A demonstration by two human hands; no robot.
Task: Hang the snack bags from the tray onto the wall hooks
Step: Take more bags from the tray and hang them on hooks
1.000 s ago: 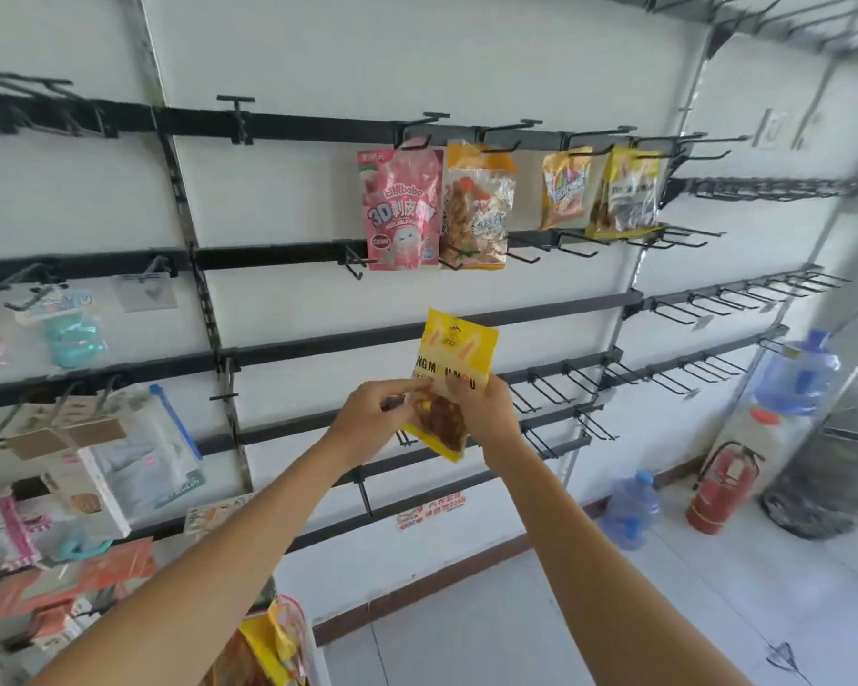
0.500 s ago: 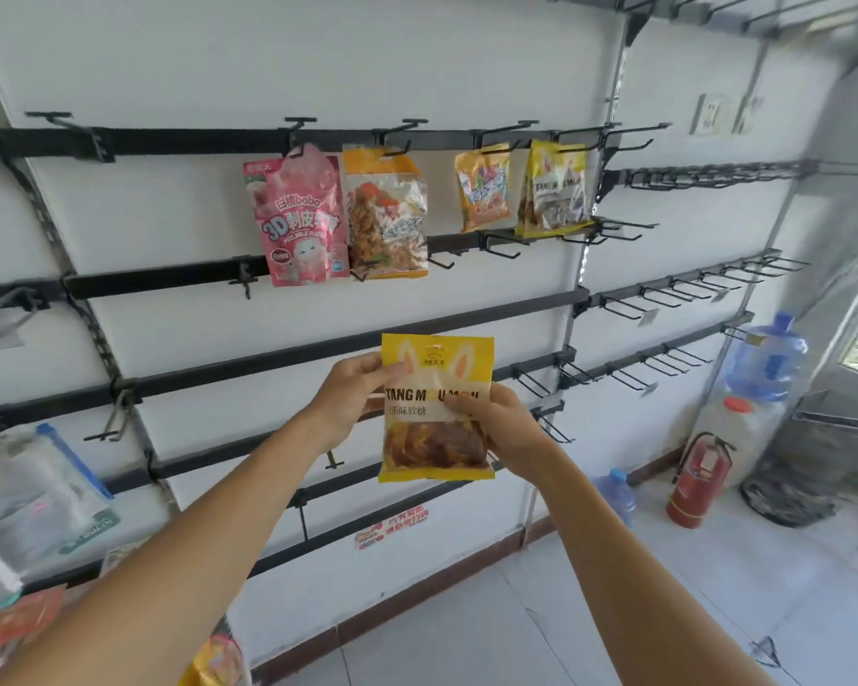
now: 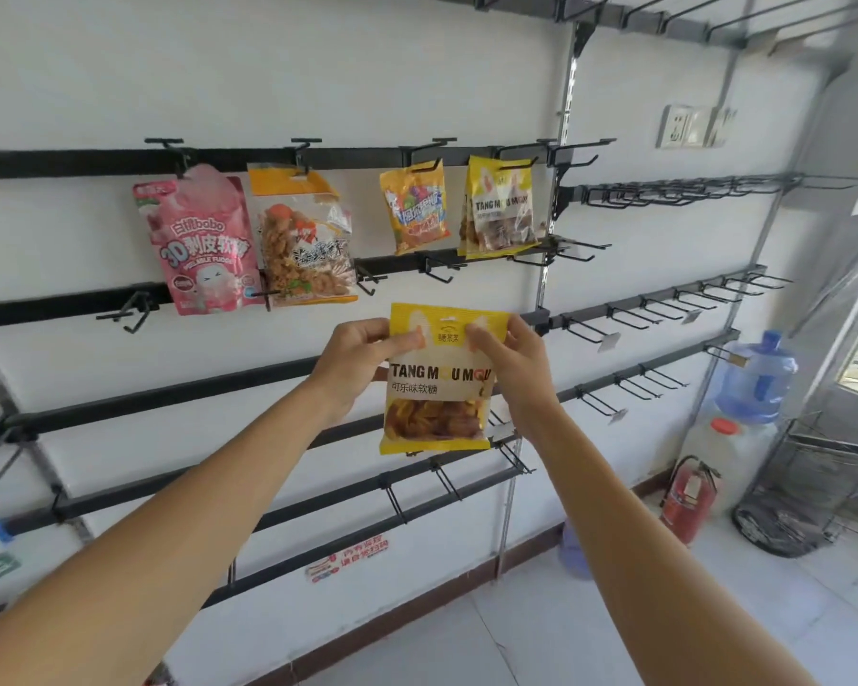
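**Yellow snack bag held up in both grips before the hook wall**

Our two bare forearms reach up and forward from the lower corners of the view. The left grip (image 3: 355, 358) pinches the top left corner of the yellow snack bag (image 3: 439, 388), thumb on the front and fingers behind it. The right grip (image 3: 513, 368) pinches the top right part in the same way, its thumb beside the small logo. Both are closed on the bag and hold it upright between them, front towards us. It is printed TANG MOU MOU, and brown sweets show through its clear lower window. The bag is in the air in front of the wall, not yet on a hook, just below the row of hung bags.

Behind it, black rails with wire hooks (image 3: 444, 480) cross the white wall at several heights. The top rail (image 3: 70, 160) carries four lots from left to right:
- a pink pouch (image 3: 201, 245)
- a clear bag with an orange header (image 3: 303, 240)
- a small orange-yellow bag (image 3: 417, 207)
- matching yellow bags (image 3: 501, 210), apparently more than one on the same hook

A red sticker (image 3: 348, 559) sits low on the wall. Farther right, the next wall section has more hook rows and wall sockets (image 3: 684, 126) high up. In the far corner on the floor stand a red fire extinguisher (image 3: 687, 497), a blue water bottle (image 3: 759, 378) and a wire basket (image 3: 788, 507).
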